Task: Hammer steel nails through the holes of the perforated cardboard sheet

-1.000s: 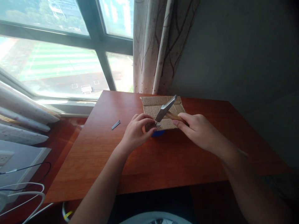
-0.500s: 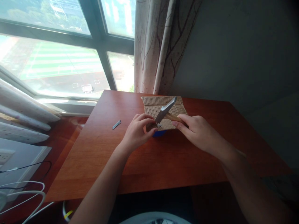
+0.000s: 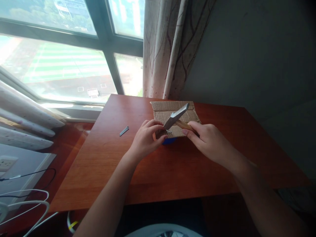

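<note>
A perforated brown cardboard piece (image 3: 170, 110) lies on the red-brown wooden table (image 3: 172, 164), with a blue object (image 3: 169, 141) under its near edge. My right hand (image 3: 209, 141) is closed round the wooden handle of a hammer (image 3: 176, 117), whose metal head rests low over the cardboard's near edge. My left hand (image 3: 145, 140) pinches something small at that same spot, right under the hammer head; what it holds is too small to name.
Loose nails (image 3: 123, 131) lie on the table to the left. A window and patterned curtain (image 3: 170, 49) stand behind the table. White cables (image 3: 24, 204) and a power strip (image 3: 6, 163) are at the lower left. A round white object (image 3: 163, 230) sits below the table's near edge.
Hardly anything differs. The view has drifted slightly, and the hammer head stays at the cardboard's near edge beside my left fingers.
</note>
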A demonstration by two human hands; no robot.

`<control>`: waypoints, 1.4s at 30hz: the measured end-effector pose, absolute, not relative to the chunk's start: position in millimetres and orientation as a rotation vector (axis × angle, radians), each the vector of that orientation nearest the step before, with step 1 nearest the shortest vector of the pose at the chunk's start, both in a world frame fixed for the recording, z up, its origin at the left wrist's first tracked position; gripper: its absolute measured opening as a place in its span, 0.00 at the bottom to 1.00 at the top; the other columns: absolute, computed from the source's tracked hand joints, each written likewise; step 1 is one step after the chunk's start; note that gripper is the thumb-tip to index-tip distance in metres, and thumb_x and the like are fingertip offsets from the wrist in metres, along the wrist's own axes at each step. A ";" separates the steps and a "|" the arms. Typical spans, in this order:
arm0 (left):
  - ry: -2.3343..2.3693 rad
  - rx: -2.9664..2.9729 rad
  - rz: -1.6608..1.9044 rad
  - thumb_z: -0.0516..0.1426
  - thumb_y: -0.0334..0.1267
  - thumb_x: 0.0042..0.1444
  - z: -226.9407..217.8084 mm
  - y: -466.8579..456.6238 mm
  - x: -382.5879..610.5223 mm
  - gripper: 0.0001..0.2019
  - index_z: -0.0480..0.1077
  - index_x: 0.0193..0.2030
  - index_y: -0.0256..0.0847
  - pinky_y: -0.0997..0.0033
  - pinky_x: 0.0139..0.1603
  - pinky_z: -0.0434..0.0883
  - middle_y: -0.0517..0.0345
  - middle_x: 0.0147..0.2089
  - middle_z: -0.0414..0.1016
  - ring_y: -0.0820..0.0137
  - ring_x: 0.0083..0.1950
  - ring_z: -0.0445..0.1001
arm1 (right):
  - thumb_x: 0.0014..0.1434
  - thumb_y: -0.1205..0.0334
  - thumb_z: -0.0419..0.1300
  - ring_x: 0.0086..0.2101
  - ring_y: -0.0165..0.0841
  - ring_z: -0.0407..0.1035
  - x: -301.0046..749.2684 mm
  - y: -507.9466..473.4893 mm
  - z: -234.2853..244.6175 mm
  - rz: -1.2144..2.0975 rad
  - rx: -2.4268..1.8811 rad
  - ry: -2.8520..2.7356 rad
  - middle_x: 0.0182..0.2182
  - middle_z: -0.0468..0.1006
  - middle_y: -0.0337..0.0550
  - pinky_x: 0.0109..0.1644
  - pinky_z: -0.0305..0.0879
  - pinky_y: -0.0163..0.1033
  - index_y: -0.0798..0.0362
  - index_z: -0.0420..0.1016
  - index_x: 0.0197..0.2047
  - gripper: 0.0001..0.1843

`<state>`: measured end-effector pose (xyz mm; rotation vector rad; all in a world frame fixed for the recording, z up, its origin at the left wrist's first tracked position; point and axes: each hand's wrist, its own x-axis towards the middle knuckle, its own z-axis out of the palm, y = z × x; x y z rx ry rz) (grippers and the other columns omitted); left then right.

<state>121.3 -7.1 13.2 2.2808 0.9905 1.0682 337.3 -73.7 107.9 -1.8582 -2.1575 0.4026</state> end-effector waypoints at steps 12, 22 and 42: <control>0.967 2.285 1.102 0.64 0.35 0.55 11.2 -6.9 120.9 0.07 0.76 0.42 0.42 0.59 0.49 0.73 0.53 0.47 0.78 0.62 0.47 0.72 | 0.70 0.50 0.50 0.25 0.31 0.64 336.2 -73.2 101.8 0.329 -1.901 -2.219 0.24 0.71 0.37 0.30 0.47 0.38 0.49 0.63 0.31 0.17; 0.984 2.279 1.073 0.64 0.37 0.57 12.4 -7.3 121.6 0.08 0.77 0.43 0.44 0.58 0.49 0.73 0.53 0.48 0.78 0.61 0.48 0.72 | 0.68 0.51 0.54 0.23 0.29 0.60 344.0 -77.0 103.2 0.394 -1.770 -2.073 0.22 0.68 0.35 0.29 0.48 0.38 0.50 0.64 0.29 0.17; 0.972 2.274 1.152 0.63 0.38 0.58 19.4 -11.5 122.8 0.07 0.77 0.44 0.44 0.58 0.51 0.73 0.52 0.48 0.78 0.61 0.50 0.73 | 0.62 0.45 0.63 0.15 0.22 0.49 392.3 -66.0 71.6 0.633 -1.193 -1.135 0.15 0.53 0.28 0.17 0.44 0.32 0.51 0.62 0.24 0.24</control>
